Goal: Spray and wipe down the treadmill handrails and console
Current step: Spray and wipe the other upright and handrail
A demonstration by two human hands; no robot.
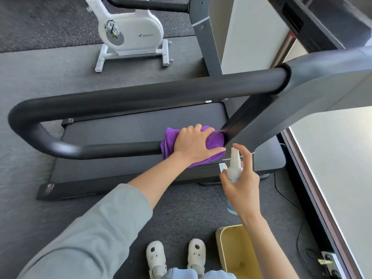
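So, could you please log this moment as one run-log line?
left hand: presses purple cloth on near handrail | right hand: holds spray bottle | console: unseen

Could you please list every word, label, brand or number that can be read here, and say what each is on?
"MERACH", with a small logo before it: on the white exercise bike.
Spray bottle: label print too blurred to read.
White sticker on the treadmill beside the bottle: too small to read.
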